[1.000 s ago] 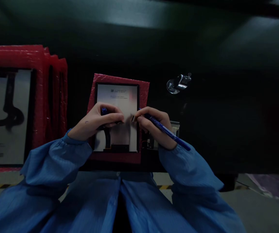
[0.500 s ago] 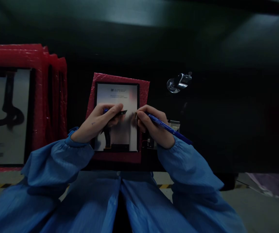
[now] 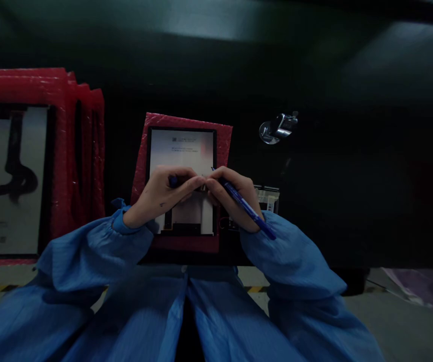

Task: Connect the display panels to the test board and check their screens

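Working over a display panel (image 3: 181, 150) here, lying flat on a red bubble-wrap pad (image 3: 226, 146) on the dark bench (image 3: 325, 201); its long axis runs straight away from me, and the printed end is the far one. My left hand (image 3: 159, 195) is closed around what looks like a blue-handled tool (image 3: 173, 181), though most of it is buried in my grip, so I can't say what the tip is; my right hand (image 3: 236, 197) is closed on a blue pen (image 3: 247, 211), which slants back past my wrist toward the lower right. My fingertips (image 3: 195, 181) come together over the middle of the panel, almost touching, with a small tan tab (image 3: 202, 188) just under them; it's mostly hidden, so I can't make out which way it runs, and neither hand looks clearly nearer. A stack of panels in red wrap (image 3: 65, 151) sits off to my left; a chrome fitting (image 3: 278, 128) and a small label card (image 3: 269, 199) are on my right; my blue smock sleeves (image 3: 291, 256) fill the bottom of the view.
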Tool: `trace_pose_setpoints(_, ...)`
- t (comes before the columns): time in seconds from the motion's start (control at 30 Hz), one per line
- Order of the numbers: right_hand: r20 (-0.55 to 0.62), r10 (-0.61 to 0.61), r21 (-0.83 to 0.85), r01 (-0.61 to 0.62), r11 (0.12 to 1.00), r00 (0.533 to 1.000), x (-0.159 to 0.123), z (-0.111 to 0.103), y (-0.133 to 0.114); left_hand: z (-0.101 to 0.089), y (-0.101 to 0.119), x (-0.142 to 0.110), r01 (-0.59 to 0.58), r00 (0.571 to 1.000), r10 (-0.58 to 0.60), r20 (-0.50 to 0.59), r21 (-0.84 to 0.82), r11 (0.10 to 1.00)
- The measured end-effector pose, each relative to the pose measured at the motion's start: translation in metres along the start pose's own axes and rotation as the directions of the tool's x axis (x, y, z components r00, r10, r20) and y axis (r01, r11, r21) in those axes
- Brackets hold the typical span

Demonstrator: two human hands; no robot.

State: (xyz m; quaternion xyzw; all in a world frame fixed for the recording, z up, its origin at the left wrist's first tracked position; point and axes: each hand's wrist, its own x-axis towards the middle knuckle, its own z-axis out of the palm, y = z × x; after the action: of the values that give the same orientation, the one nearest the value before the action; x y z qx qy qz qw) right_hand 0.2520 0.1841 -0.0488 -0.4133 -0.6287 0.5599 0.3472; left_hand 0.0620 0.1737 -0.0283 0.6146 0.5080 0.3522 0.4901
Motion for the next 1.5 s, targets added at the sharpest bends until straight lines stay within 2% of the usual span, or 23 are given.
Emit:
trace_pose_setpoints(0.1, -0.035, 0.019, -0.043, -0.02, 0.999, 0.999, -0.001, 0.0, 0.001, -0.003, 0.004, 0.002, 0.013, 1.0, -0.012, 0.027, -0.042, 0.999)
trace_pose_setpoints(0.27, -0.097, 0.013, -0.066, -0.02, 0.998, 0.995, -0.001, -0.002, 0.003, -0.004, 0.007, 0.0, 0.02, 0.982, -0.02, -0.189, 0.002, 1.0)
trace_pose_setpoints(0.33, -0.097, 0.01, -0.066, -0.016, 0.998, 0.995, -0.001, -0.001, 0.002, -0.002, 0.006, -0.001, 0.014, 0.975, -0.005, -0.222, 0.041, 0.999)
trace_pose_setpoints(0.6, -0.098, 0.007, -0.128, -0.02, 0.992, 0.995, -0.001, 0.0, -0.003, 0.007, 0.0, -0.003, -0.046, 0.977, 0.072, -0.199, 0.133, 0.99)
trace_pose_setpoints(0.73, -0.083, -0.002, -0.161, -0.012, 0.987, 0.997, -0.001, 0.001, -0.004, 0.006, 0.002, -0.002, -0.051, 0.986, 0.065, -0.154, 0.091, 0.995)
trace_pose_setpoints(0.9, -0.079, -0.004, -0.092, -0.003, 0.996, 0.997, -0.002, 0.0, -0.004, 0.003, 0.003, 0.0, -0.003, 0.977, 0.008, -0.212, 0.027, 1.0)
trace_pose_setpoints(1.3, -0.081, -0.01, -0.104, 0.002, 0.995, 0.997, -0.002, 0.0, -0.002, 0.007, -0.001, -0.004, -0.081, 0.978, 0.103, -0.183, 0.123, 0.989)
trace_pose_setpoints(1.5, -0.08, -0.025, -0.106, 0.016, 0.994, 0.996, -0.002, 0.0, -0.001, 0.006, -0.002, -0.004, -0.097, 0.965, 0.132, -0.228, 0.159, 0.983)
